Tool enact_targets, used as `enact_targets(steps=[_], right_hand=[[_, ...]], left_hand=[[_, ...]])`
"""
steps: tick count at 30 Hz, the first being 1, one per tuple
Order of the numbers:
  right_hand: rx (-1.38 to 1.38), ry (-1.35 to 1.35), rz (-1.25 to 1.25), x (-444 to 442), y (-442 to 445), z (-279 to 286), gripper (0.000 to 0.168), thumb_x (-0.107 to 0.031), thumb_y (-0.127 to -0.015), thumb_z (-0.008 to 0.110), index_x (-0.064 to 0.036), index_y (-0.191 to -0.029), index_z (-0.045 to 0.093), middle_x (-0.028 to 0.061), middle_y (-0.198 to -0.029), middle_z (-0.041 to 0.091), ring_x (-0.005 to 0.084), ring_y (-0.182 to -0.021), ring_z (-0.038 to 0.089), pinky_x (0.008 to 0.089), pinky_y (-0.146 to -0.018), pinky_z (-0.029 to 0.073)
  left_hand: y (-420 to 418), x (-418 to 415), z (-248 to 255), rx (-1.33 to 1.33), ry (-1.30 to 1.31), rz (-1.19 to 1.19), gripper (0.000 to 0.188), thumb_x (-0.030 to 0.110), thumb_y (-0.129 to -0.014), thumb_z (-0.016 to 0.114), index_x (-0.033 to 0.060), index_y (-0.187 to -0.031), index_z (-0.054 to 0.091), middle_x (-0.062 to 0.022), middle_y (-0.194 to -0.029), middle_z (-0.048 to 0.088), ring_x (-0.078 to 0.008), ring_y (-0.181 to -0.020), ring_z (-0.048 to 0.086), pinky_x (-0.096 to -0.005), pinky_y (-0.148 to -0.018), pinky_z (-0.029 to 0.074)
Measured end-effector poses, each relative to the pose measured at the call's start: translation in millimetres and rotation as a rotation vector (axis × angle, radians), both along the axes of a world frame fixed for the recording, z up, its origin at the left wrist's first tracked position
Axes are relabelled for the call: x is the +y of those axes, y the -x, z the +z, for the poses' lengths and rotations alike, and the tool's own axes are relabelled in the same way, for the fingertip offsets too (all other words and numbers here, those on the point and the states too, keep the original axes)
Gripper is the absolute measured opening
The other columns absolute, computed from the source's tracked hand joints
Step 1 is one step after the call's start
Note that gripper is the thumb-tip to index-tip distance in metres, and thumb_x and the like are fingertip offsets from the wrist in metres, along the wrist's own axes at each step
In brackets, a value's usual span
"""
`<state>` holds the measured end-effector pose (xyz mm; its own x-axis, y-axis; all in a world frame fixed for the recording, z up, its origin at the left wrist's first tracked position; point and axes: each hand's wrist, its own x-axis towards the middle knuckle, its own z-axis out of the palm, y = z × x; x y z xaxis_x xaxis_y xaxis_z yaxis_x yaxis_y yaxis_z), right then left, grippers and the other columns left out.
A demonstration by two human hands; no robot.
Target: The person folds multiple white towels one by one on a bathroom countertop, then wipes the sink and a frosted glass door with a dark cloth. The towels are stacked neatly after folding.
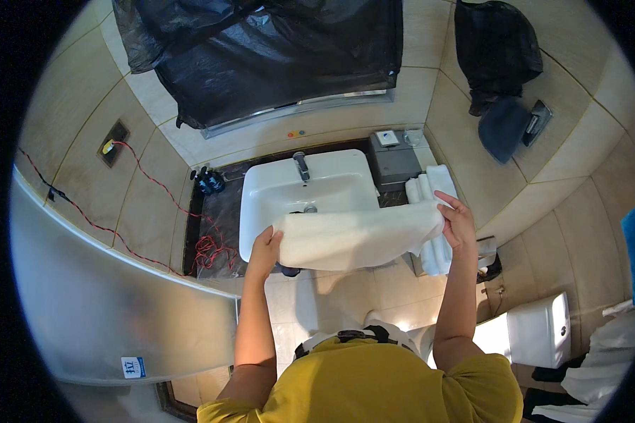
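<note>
A folded white towel [357,238] stretches between my two hands, over the front part of the white washbasin [323,185]. My left hand [264,251] grips its left end, thumb on top. At the opposite end, my right hand [457,222] pinches the towel near its upper corner, with some fingers extended. Several rolled or folded white towels [438,182] lie on the counter's right side, partly behind the held towel and my right hand. The dark chrome faucet [300,165] stands at the back of the basin, whose front rim is hidden.
Left of the basin, a tangled red cord [209,251] lies on the dark stone counter [219,203] near dark bottles [209,180]. A grey box [396,161] sits at the back right. A frosted glass panel [127,296] stands left; a white toilet [537,330] stands right.
</note>
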<state>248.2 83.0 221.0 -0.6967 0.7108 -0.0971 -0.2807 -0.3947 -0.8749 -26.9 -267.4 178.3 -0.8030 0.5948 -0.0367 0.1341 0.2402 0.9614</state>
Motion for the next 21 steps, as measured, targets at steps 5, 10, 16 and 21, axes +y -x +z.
enact_targets(steps=[5, 10, 16, 21], right_hand=[[-0.085, -0.17, -0.165, 26, -28, -11, 0.027, 0.006, -0.085, 0.052, 0.006, -0.111, 0.058, 0.0129, -0.093, 0.064, 0.0142, -0.079, 0.06, 0.0241, -0.071, 0.049], [-0.018, -0.163, -0.302, 44, -59, 1, 0.029, 0.005, -0.083, 0.055, 0.006, -0.112, 0.058, 0.0098, -0.097, 0.062, 0.0137, -0.083, 0.058, 0.0236, -0.075, 0.047], [-0.346, -0.735, -0.237, 42, -88, 33, 0.04, 0.008, -0.072, 0.064, 0.001, -0.112, 0.06, 0.0056, -0.086, 0.057, 0.0154, -0.077, 0.056, 0.0239, -0.071, 0.045], [-0.524, -1.129, -0.284, 57, -102, 24, 0.038, 0.009, -0.065, 0.063, -0.004, -0.101, 0.065, 0.0095, -0.079, 0.054, 0.0206, -0.075, 0.055, 0.0293, -0.069, 0.044]], left_hand=[[-21, 45, 19, 0.005, 0.124, -0.006, 0.034, 0.016, -0.086, 0.06, -0.0096, -0.107, 0.054, -0.0124, -0.094, 0.062, -0.0212, -0.08, 0.059, -0.0287, -0.075, 0.046], [-27, 69, 58, -0.56, -0.141, -0.493, 0.039, 0.001, -0.074, 0.07, -0.0051, -0.11, 0.057, -0.0099, -0.096, 0.063, -0.0147, -0.083, 0.061, -0.0244, -0.077, 0.05], [-44, 106, 63, 0.031, 0.033, -0.309, 0.037, -0.01, -0.062, 0.072, -0.0058, -0.097, 0.062, -0.0095, -0.091, 0.065, -0.0156, -0.078, 0.061, -0.0267, -0.073, 0.051], [-49, 129, 64, 0.244, 0.022, -0.059, 0.028, -0.004, -0.061, 0.074, -0.0037, -0.088, 0.064, -0.0081, -0.079, 0.064, -0.0125, -0.07, 0.057, -0.0242, -0.063, 0.046]])
